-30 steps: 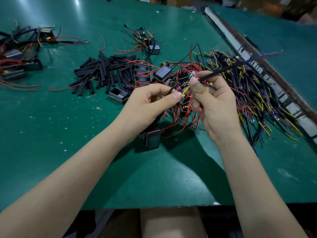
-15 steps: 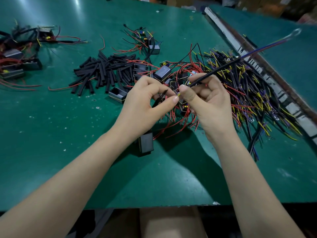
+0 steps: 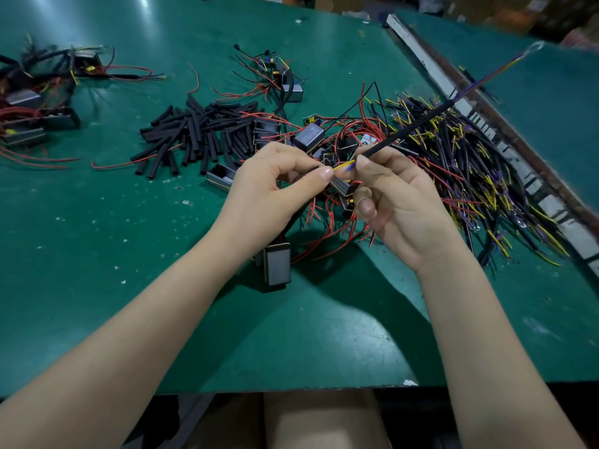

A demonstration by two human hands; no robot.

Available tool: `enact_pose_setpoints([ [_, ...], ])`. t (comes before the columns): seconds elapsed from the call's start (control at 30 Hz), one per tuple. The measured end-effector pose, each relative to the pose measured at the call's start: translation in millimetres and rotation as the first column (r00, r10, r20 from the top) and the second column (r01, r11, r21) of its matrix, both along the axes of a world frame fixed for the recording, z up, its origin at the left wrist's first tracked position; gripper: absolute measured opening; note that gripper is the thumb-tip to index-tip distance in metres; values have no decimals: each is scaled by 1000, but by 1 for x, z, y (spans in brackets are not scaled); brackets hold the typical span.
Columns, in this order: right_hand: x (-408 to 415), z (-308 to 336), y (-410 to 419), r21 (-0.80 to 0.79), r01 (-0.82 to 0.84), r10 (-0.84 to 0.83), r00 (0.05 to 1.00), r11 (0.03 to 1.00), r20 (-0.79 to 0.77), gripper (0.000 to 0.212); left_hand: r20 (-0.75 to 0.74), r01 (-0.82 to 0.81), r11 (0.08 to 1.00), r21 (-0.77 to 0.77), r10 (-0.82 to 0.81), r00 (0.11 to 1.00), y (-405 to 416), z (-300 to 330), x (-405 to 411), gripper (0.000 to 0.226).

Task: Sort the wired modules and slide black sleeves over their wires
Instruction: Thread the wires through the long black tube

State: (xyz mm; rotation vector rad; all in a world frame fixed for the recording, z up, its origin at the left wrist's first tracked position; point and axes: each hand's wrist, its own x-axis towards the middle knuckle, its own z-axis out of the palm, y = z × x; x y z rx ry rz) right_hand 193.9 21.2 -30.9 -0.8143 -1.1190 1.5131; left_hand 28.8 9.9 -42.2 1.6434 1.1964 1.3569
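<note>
Black sleeve (image 3: pixel 409 127) pinched in right hand (image 3: pixel 393 202), slanting upper right; left hand (image 3: pixel 270 192) pinching yellow-blue wire ends (image 3: pixel 346 164) between.

Both bare forearms reach forward from the lower corners and converge mid-frame, wrists slightly raised. The left hand (image 3: pixel 275 189) shows its back, fingers curled, thumb and forefinger pressed together in a pinch. The right hand (image 3: pixel 393 202) faces palm-inward, fingertips pinching at its top, lower fingers curled loosely.
</note>
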Motion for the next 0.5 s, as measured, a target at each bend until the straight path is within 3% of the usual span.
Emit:
enact_pose_setpoints([
  [0.23, 0, 0, -1, -32, -5, 4, 999, 999, -40, 23, 4, 20, 1000, -4, -20, 1000, -1, 0, 2, 12],
  [0.5, -2, 2, -5, 71, 6, -4, 999, 997, -32, 36, 77, 41, 999, 28, -43, 996, -1, 0, 1, 16],
])
